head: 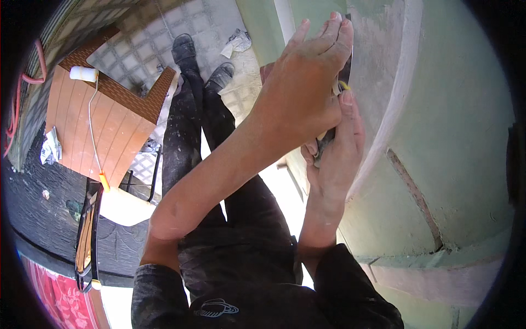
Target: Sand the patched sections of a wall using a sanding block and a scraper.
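Observation:
My right hand (339, 144) closes around the handle of a flat-bladed tool, apparently a putty knife (349, 70). Its dark metal blade edge stands up beside the pale green wall (456, 103), and a bit of yellow shows near the blade's base. Across in front reaches my left hand (314, 70), its back towards me and its fingers stretched over the blade. The left palm is hidden, so whether it grips anything does not show. A flat maroon piece (267, 72) peeks out behind that hand; I cannot tell what it belongs to.
A paint roller (84, 74) with an orange handle lies across a brown panelled surface (98, 123) at left. Crumpled paper (238, 42) rests on the tiled floor (144, 53) near my sandalled feet. A bare groove (415, 197) runs down the wall. Pink cable (41, 61) hangs at far left.

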{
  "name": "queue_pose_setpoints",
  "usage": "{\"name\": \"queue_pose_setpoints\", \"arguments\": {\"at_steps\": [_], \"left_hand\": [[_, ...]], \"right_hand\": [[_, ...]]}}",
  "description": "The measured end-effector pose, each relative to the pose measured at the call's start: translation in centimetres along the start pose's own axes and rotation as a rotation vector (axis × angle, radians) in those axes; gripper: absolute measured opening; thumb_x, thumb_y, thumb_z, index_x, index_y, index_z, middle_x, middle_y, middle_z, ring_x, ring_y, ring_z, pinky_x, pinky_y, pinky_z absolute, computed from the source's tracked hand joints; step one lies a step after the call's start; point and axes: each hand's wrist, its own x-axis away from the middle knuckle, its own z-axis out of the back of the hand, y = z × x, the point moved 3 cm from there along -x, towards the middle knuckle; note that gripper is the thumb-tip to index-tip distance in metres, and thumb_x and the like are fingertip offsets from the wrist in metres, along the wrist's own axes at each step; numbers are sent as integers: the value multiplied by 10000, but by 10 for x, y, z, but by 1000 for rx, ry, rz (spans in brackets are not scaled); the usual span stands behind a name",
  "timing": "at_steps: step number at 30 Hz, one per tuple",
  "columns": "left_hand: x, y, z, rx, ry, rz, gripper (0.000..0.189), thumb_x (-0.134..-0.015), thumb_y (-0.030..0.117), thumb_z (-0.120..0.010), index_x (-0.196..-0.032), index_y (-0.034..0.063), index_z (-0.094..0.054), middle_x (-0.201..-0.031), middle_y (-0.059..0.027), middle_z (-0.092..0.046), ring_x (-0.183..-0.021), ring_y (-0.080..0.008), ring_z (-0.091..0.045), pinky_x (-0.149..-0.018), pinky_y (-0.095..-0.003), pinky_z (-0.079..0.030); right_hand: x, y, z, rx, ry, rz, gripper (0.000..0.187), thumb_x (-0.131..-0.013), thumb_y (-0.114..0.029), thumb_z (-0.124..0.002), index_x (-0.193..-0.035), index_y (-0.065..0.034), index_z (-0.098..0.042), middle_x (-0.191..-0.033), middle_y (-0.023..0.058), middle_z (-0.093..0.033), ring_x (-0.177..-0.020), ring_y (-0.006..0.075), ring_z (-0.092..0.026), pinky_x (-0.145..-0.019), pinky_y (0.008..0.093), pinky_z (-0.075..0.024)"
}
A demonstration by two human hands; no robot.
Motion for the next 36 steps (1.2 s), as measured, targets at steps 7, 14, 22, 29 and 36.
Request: {"name": "queue_pose_setpoints", "arguments": {"at_steps": [7,14,22,29,36], "left_hand": [[7,4,-6,78,-2,17,792,-786,161,-661,-1512,-29,-405,-1470,-279,-510,-1434,-368,-436,-1243,-518,-247],[17,18,-12,80,-8,69,783,-784,163,-656,-1498,-48,-411,-1472,-278,-505,-1443,-358,-423,-1250,-508,-241],[18,15,-12,61,31,49,797,-775,151,-656,-1498,-61,-397,-1452,-284,-520,-1441,-365,-423,-1243,-517,-254],[10,7,-12,54,51,73,826,-766,131,-660,-1522,-37,-372,-1461,-290,-506,-1437,-374,-424,-1244,-510,-257],[9,9,-15,96,89,79,783,-747,94,-663,-1486,-34,-436,-1449,-282,-520,-1389,-369,-481,-1239,-496,-276]], "right_hand": [[6,-4,3,6,71,-52,266,-1105,-315,-457,-1037,-83,-568,-696,14,-562,-430,72,-427,-378,213,-320],[12,-1,15,-19,52,-44,337,-1093,-353,-503,-1129,-33,-600,-666,-19,-559,-428,38,-447,-371,189,-336],[10,-1,12,-25,9,-50,298,-1111,-320,-437,-1056,-54,-559,-671,20,-555,-413,74,-424,-354,219,-321],[1,-5,2,19,31,-15,311,-1108,-329,-445,-1009,-57,-558,-659,14,-550,-419,72,-433,-362,213,-331],[2,-4,6,-18,72,-54,305,-1104,-333,-460,-999,-68,-569,-661,11,-558,-430,64,-449,-367,211,-338]]}}
